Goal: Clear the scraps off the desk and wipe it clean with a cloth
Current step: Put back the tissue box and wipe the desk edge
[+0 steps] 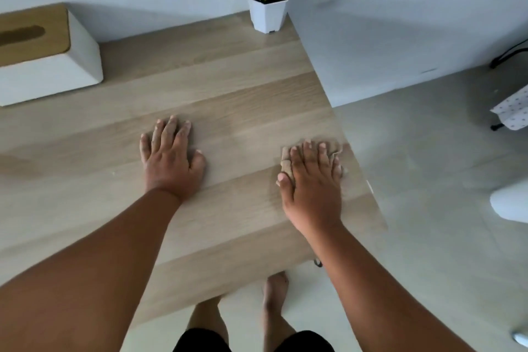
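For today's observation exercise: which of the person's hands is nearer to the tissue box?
Left. The left hand lies flat mid-desk, right of the tissue box; the right hand presses a cloth near the desk's right edge.

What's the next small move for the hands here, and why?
Probably sweep the right hand, pressing the cloth flat near the desk's right edge, leftward toward the left hand. Small pale specks show on the wood in front of the left hand, apparently unwiped.

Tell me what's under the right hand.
A beige cloth lies pressed flat under the right hand on the desk; only its edges show, the rest is covered.
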A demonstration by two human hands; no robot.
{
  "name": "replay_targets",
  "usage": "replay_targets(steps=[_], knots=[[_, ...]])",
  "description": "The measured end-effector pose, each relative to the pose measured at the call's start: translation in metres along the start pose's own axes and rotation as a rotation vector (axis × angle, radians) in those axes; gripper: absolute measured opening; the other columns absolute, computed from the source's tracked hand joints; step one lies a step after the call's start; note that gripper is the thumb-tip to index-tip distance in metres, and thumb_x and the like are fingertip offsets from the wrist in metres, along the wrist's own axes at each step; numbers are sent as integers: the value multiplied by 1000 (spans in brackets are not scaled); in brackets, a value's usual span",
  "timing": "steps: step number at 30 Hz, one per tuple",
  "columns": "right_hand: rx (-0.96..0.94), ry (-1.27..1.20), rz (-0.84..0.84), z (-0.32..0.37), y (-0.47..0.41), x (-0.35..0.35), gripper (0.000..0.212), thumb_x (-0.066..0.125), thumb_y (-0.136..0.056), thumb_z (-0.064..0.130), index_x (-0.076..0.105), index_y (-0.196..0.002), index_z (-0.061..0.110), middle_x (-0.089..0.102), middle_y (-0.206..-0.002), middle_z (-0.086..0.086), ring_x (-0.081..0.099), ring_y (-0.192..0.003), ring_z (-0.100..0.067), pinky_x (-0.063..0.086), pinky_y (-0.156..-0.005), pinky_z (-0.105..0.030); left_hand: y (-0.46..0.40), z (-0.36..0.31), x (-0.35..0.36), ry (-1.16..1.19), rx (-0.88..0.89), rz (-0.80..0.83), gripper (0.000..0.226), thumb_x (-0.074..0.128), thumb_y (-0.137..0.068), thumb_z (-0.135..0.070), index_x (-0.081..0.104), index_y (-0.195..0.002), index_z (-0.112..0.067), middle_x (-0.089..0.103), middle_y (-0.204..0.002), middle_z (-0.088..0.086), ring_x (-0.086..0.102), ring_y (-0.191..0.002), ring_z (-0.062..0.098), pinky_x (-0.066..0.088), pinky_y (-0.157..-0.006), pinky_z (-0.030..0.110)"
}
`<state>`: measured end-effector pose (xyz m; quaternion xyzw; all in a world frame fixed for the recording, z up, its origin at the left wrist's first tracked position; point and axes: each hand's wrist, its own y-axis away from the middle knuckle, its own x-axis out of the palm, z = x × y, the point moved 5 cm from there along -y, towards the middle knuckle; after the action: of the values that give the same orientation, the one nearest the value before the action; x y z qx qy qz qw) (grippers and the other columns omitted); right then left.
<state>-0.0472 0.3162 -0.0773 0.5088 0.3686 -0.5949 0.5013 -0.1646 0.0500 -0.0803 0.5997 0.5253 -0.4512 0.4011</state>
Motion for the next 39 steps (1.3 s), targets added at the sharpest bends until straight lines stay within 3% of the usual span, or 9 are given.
replay_targets(steps=[5, 9, 14, 21, 26, 32, 35, 39], knots=[[-340, -54, 28, 53, 50, 20, 63, 44, -99, 47, 39, -155, 20, 24, -169, -8, 10, -158, -33, 14, -125, -59, 2, -2, -1, -4, 11, 6, 71, 39, -87, -49, 43, -154, -22, 29, -168, 5, 15, -158, 25, 6, -128, 52], [-463, -20, 24, 17, 72, 17, 60, 44, -103, 49, 43, -154, 19, 27, -168, -4, 12, -159, -26, 21, -123, -56, 25, -2, -2, 21, 50, 25, 69, 39, -93, -51, 43, -155, -20, 28, -168, 5, 15, -158, 24, 7, -129, 49], [-339, 38, 30, -37, 50, -2, 64, 39, -101, 52, 45, -154, 17, 28, -168, -5, 18, -158, -26, 21, -124, -55, 93, 25, -6, 4, 73, 22, 69, 40, -96, -55, 42, -156, -19, 27, -169, 6, 14, -159, 22, 14, -128, 51], [-67, 60, 24, -13, -6, -12, 71, 31, -96, 51, 42, -155, 12, 29, -166, -15, 18, -156, -37, 14, -124, -60, 167, 122, -29, -44, -47, 1, 75, 41, -96, -63, 33, -160, -25, 22, -171, 2, 8, -160, 18, 14, -128, 50], [19, 78, 61, 48, -37, 1, 79, 21, -94, 57, 32, -158, 12, 19, -169, -18, 10, -156, -41, 10, -124, -63, 193, 180, -49, -57, -129, -24, 77, 41, -96, -65, 35, -160, -23, 22, -170, 3, 10, -160, 19, 16, -127, 52], [-61, 118, 104, 156, -60, 22, 79, 24, -93, 57, 34, -158, 12, 18, -169, -19, 10, -156, -41, 10, -124, -62, 199, 194, -51, -64, -117, -48, 78, 43, -95, -64, 33, -160, -23, 21, -171, 2, 11, -160, 22, 17, -127, 53], [-232, 100, 108, 236, -48, 39, 75, 32, -94, 56, 35, -157, 16, 19, -169, -17, 9, -157, -40, 6, -124, -61, 200, 194, -50, -74, -110, -52, 78, 44, -95, -63, 34, -160, -21, 21, -171, 3, 12, -160, 23, 19, -126, 56], [-595, 27, 150, 337, -3, 65, 69, 40, -93, 54, 42, -153, 20, 27, -168, -12, 13, -156, -38, 8, -125, -59, 200, 197, -47, -82, -94, -58, 80, 44, -94, -64, 37, -159, -18, 21, -171, 4, 13, -159, 24, 20, -125, 57]])
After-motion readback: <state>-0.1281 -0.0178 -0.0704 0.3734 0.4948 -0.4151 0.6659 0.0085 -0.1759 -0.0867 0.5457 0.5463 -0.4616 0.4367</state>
